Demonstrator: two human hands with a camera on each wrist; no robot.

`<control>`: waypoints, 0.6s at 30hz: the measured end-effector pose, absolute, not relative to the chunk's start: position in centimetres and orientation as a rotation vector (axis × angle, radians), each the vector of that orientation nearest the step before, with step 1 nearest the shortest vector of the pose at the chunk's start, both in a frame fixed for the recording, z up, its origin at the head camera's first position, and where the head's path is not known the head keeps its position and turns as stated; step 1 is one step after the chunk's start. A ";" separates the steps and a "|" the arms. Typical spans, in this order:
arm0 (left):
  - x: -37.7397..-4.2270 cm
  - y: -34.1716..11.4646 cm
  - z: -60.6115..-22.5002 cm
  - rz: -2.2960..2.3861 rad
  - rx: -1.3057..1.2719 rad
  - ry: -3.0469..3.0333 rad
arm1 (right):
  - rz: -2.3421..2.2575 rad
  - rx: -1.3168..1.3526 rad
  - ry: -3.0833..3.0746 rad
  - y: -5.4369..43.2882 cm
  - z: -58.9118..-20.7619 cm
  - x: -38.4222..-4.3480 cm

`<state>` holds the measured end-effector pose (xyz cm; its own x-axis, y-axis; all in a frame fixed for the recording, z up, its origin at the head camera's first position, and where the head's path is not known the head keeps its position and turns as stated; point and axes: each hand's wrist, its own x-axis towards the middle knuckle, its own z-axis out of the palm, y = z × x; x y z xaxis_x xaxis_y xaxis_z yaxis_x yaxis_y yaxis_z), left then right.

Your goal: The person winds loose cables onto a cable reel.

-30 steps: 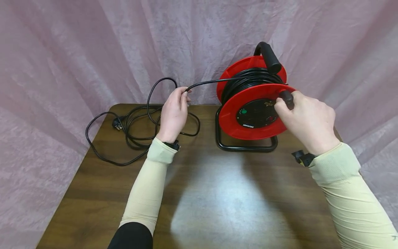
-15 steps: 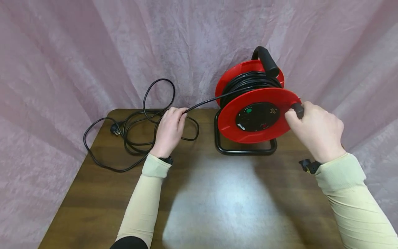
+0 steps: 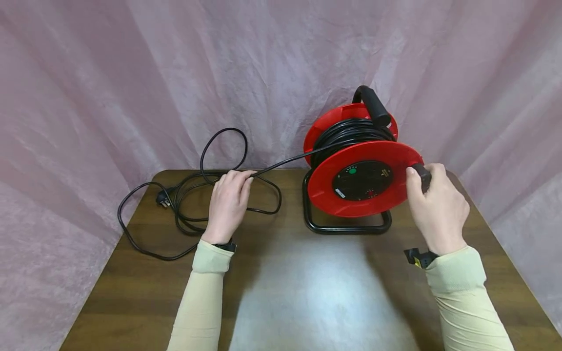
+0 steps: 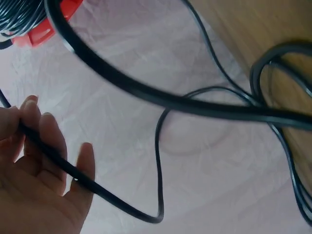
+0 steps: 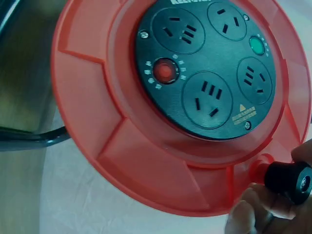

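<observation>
A red cable reel (image 3: 320, 195) with black cable wound on its drum stands at the back right of the table. My right hand (image 3: 439, 209) grips the black crank knob (image 5: 287, 180) on the rim of its front disc. To the left, my left hand (image 3: 228, 204) pinches the black cable (image 3: 285, 161), which runs up from the fingers to the drum. In the left wrist view the cable (image 4: 122, 204) passes between thumb and fingers, across the palm, and hangs in a bend below. Sockets, a red switch (image 5: 165, 71) and a green button (image 5: 257, 45) show on the reel's panel (image 5: 214, 53).
Loose cable loops (image 3: 180, 219) lie at the table's back left, with a black plug (image 3: 163, 197) among them. A black tube frame (image 3: 347, 229) carries the reel, topped by a carrying handle (image 3: 375, 107). A pink curtain (image 3: 263, 73) hangs right behind the wooden table (image 3: 131, 302).
My right hand has swung the crank knob outward and down, turning the reel. My left hand has moved left and lower with the cable. The whole scene sits lower in view.
</observation>
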<state>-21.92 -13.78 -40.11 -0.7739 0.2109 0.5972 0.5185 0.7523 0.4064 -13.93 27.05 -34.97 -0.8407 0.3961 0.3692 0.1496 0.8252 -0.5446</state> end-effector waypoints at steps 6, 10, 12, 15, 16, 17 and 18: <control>-21.8 -14.2 -39.8 -0.729 -0.506 -2.406 | 0.706 -0.446 -2.439 27.1 -36.0 -13.6; -21.7 -14.3 -39.6 -0.733 -0.530 -2.406 | 0.717 -0.502 -2.500 27.3 -36.4 -13.1; -21.7 -14.4 -39.4 -0.732 -0.556 -2.421 | 0.719 -0.519 -2.562 27.4 -36.4 -12.8; -21.5 -14.6 -39.0 -0.745 -0.572 -2.441 | 0.714 -0.513 -2.651 27.3 -36.2 -12.6; -21.4 -14.7 -38.8 -0.756 -0.568 -2.448 | 0.711 -0.506 -2.673 27.2 -36.1 -12.6; -21.3 -14.9 -38.7 -0.768 -0.561 -2.453 | 0.711 -0.500 -2.690 27.1 -35.9 -12.5; -21.2 -15.0 -38.5 -0.784 -0.550 -2.458 | 0.710 -0.491 -2.704 26.9 -35.8 -12.5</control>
<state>-21.20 -15.00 -38.52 -0.7939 0.2212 0.5663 0.5082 0.7527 0.4185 -12.48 26.92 -35.81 -0.8957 0.3971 0.2002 0.2475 0.8192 -0.5173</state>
